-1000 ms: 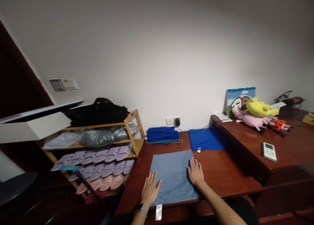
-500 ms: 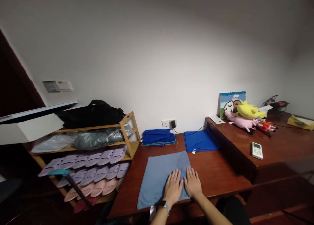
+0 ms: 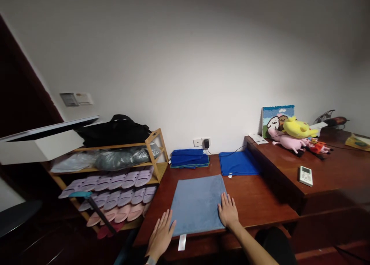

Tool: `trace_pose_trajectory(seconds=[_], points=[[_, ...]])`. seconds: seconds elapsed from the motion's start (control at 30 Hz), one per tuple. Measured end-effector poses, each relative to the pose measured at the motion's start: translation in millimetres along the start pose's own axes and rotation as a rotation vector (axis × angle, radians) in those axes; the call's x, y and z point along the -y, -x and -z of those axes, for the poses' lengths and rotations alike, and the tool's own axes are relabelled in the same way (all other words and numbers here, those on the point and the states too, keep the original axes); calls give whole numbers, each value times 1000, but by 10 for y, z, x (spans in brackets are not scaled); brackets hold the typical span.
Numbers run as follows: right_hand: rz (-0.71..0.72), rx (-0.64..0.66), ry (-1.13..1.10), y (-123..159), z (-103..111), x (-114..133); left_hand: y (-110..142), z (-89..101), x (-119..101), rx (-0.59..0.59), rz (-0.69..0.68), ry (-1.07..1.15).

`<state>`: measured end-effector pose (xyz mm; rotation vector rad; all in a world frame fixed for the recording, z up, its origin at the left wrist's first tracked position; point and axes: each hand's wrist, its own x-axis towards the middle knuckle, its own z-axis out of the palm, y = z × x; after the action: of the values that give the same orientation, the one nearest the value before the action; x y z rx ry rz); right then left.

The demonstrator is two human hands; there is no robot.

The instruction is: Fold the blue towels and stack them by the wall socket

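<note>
Grey-blue cloth (image 3: 198, 204) lies flat on the brown table (image 3: 260, 203), close to its front edge. Because this margin looks narrow, a pull toward the body could bring the cloth over the edge. The cloth looks soft, so an uneven push could raise wrinkles or turn its corners out of line. Behind it, farther back, rest one blue cloth (image 3: 238, 164) at the right and a blue pile (image 3: 187, 159) at the left; a strong push forward could crowd against them. The right hand (image 3: 229, 211) lies flat, with fingers extended, across the right border of the cloth, and grasps nothing. The left hand (image 3: 161, 234) is also flat and holds nothing; it is at the left border, but how firmly it touches I cannot tell. If only the right side receives pressure, the left side could slip or fold. Smallest is the white label (image 3: 182, 242), which sticks out from the front border; a passing hand could catch it and pull the cloth askew.
</note>
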<state>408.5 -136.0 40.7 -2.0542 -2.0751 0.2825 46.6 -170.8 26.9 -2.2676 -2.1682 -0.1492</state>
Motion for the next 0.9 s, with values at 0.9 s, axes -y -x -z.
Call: trace_pose_trajectory(seconds=[0.9], points=[[129,-64,4,596,-192,-309,654,-8,441,-235,-309,30]])
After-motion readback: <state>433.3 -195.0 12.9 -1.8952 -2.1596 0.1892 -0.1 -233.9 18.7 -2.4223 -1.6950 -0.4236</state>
